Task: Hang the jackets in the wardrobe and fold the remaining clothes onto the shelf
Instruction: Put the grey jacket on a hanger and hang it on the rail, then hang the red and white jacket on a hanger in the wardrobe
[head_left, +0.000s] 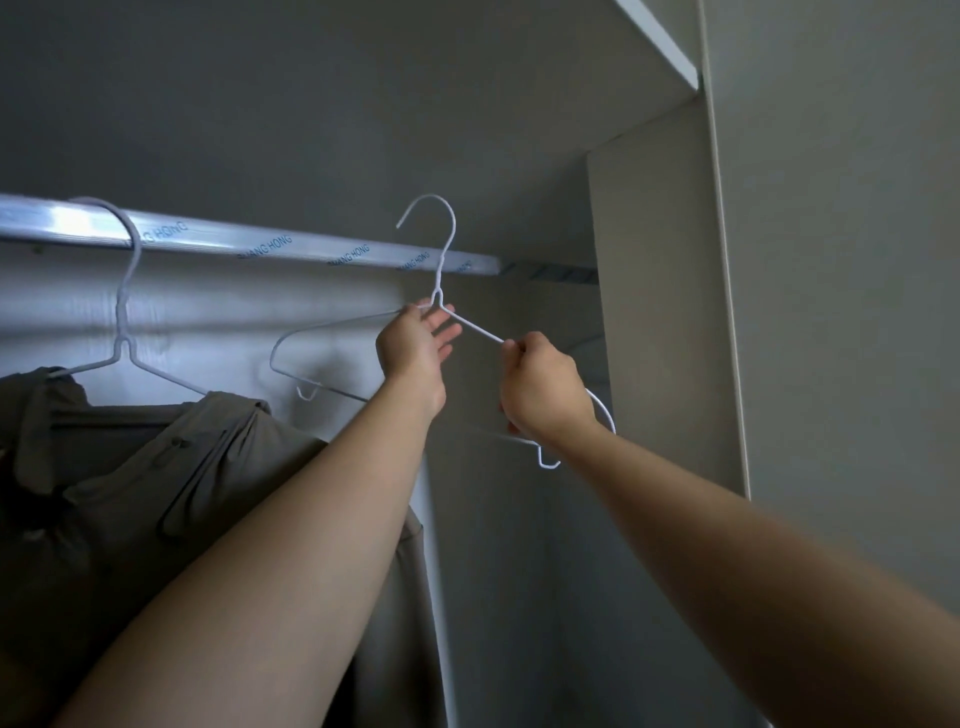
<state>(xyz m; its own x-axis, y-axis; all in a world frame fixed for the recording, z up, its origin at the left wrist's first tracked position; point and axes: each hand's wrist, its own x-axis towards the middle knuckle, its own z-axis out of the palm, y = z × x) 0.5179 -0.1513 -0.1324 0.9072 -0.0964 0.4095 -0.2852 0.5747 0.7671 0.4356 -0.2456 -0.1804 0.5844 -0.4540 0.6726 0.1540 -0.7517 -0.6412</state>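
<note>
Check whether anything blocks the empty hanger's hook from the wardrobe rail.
Nothing visible does. The empty hanger, gripped by the right hand with the left hand at its neck, has its hook off the rail. The jacket on a second hanger hangs further left.

rail (260, 244): silver metal bar, running left to right and dipping slightly rightward; clear film on it, blue print, "HONG" legible
side panel (649, 260): pale beige, upright, at the rail's right end
trim strip (724, 312): lighter vertical band between side panel and wall
wall (831, 260): plain grey-green, far right
board edge (660, 41): white, slanted, top right
</note>
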